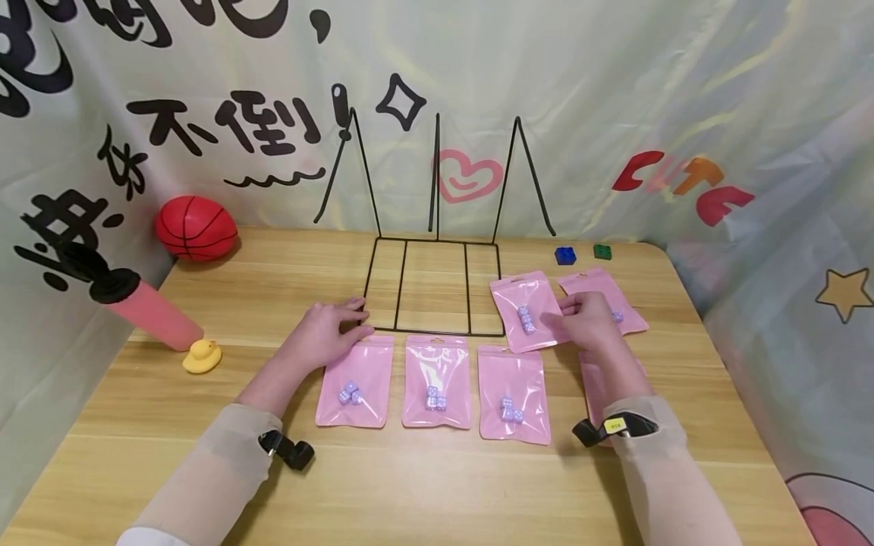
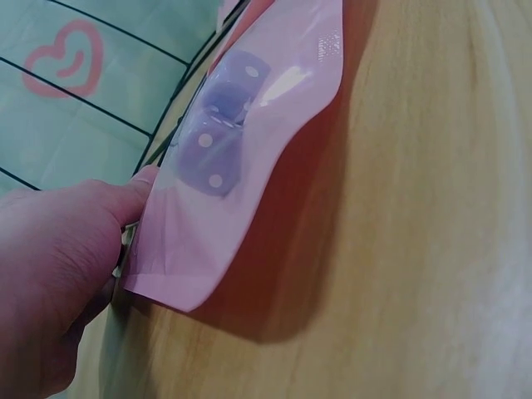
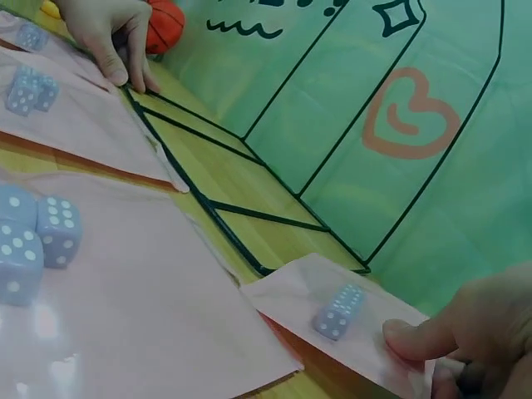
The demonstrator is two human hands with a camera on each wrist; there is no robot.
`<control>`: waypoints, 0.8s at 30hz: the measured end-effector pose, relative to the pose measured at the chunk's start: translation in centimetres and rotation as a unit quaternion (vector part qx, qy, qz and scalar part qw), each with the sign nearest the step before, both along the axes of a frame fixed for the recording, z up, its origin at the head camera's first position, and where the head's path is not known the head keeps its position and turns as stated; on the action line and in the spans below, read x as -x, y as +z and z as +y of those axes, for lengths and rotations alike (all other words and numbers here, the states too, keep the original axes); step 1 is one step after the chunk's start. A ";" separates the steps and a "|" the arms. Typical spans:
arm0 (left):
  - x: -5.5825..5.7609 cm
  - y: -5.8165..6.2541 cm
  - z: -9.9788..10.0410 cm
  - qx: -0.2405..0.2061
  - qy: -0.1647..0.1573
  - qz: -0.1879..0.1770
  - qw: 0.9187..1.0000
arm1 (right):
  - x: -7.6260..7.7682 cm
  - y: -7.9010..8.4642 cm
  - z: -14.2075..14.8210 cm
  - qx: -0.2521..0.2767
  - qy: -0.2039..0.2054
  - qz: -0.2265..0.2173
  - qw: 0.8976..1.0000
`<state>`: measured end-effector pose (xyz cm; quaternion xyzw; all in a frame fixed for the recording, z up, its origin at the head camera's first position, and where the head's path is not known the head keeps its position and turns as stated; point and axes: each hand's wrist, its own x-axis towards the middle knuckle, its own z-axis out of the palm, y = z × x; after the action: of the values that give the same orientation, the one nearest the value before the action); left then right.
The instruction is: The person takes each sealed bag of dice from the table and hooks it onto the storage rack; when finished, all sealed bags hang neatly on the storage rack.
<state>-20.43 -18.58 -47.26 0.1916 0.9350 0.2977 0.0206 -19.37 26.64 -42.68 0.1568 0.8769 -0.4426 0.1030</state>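
My left hand (image 1: 330, 330) grips the near left corner of a black wire rack (image 1: 401, 284), its fingers and thumb around the frame. The rack's base lies on the table, and bent arms rise at its back. A pink zip bag (image 1: 539, 292) with several purple dice (image 3: 339, 312) is pinched by its right edge between the thumb and fingers of my right hand (image 1: 592, 318). This bag overlaps the rack's near right corner in the head view. Three similar bags (image 1: 512, 375) lie in a row before the rack, dice showing through each.
Another pink bag (image 1: 624, 307) lies behind the right hand, and one more (image 1: 594, 383) is partly hidden under the right forearm. A blue block (image 1: 565, 255) and a green block (image 1: 602, 252) sit at the back right. At left are a red ball (image 1: 196, 227), pink bottle (image 1: 160, 312) and yellow duck (image 1: 202, 356).
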 end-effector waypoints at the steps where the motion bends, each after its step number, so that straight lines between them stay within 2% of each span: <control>1: 0.0 0.0 0.0 0.001 0.000 0.001 1.000 | 0.0 0.1 0.1 -0.001 0.004 0.000 1.000; 9: 0.0 0.3 0.1 0.010 -0.001 -0.006 1.000 | -0.7 0.9 0.6 -0.024 0.049 0.037 0.998; 18: -0.1 0.2 0.0 0.008 0.005 -0.014 1.000 | -1.9 1.6 0.8 0.006 0.054 0.070 0.996; 24: 0.0 0.1 -0.1 0.007 0.000 -0.011 1.000 | -2.9 2.2 0.8 0.016 0.061 0.118 0.991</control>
<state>-20.46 -18.72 -47.17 0.1884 0.9368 0.2932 0.0319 -16.47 27.47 -40.47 0.0475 0.8838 -0.4646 0.0278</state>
